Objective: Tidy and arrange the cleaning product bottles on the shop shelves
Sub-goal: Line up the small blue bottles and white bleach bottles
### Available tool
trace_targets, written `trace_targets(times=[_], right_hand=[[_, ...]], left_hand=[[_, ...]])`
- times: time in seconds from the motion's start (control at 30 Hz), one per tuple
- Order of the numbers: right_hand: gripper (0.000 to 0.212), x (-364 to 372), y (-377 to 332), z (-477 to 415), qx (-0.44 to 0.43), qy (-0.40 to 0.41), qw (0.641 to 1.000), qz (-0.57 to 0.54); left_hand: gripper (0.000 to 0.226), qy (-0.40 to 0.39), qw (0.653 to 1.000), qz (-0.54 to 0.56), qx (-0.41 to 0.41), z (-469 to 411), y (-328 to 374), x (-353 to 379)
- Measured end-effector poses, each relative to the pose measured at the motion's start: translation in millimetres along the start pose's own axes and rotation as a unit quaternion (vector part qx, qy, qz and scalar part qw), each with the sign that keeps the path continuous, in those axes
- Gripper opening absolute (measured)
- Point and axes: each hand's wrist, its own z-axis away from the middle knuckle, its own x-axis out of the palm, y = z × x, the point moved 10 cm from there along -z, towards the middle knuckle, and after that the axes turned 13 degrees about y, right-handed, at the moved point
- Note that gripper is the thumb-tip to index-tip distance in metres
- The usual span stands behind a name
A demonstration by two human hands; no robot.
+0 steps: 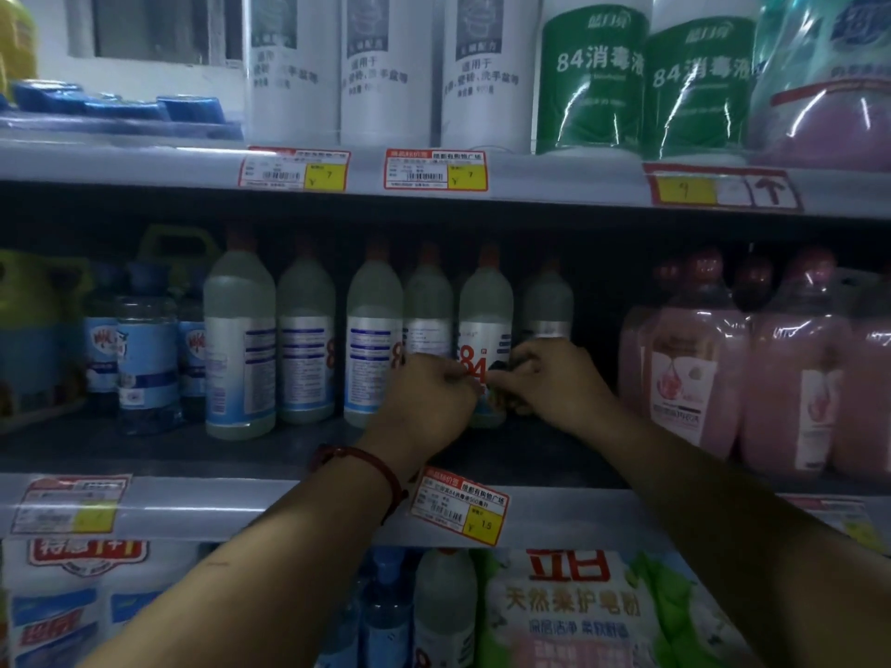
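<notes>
A row of pale "84" disinfectant bottles with orange caps stands on the middle shelf (270, 503). Both my hands reach in to one of them, the 84 bottle (484, 311) with its red "84" facing me. My left hand (426, 397), a red cord on its wrist, grips the bottle's lower left side. My right hand (554, 383) curls round its lower right side, thumb toward the label. The bottle stands upright on the shelf. Its base is hidden behind my hands.
More 84 bottles (238, 339) stand to the left, with blue-labelled bottles (147, 349) beyond. Pink detergent bottles (694, 368) stand close on the right. White and green bottles (593, 74) fill the upper shelf. A loose price tag (458, 503) hangs tilted on the shelf edge.
</notes>
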Motion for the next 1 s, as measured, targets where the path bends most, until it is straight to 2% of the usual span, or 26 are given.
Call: trace_targets(times=[0.13,0.3,0.47,0.63,0.9,1.0], right_hand=[[0.039,4,-5,-14,-0.01,0.013,0.997,0.07],[0.04,8,-2,-13,-0.017,0.042,0.997,0.067],[0.049,8,15,-14,0.005,0.057,0.995,0.079],[0.043,7,23,-16,0.015,0.061,0.995,0.08],[0.045,8,20,-13,0.009,0.056,0.993,0.105],[0.042,8,20,-12,0.004,0.054,0.993,0.109]], left_hand=[[0.022,-0.047,0.998,-0.047,0.002,-11,1,17],[0.023,-0.036,0.997,-0.069,-0.005,-23,-6,21],[0.023,-0.008,0.999,-0.038,-0.005,-26,-13,23],[0.024,0.012,1.0,-0.007,-0.016,-27,-18,19],[0.028,-0.028,0.999,-0.016,-0.015,-20,-14,24],[0.022,-0.046,0.998,-0.043,0.017,-16,-4,13]])
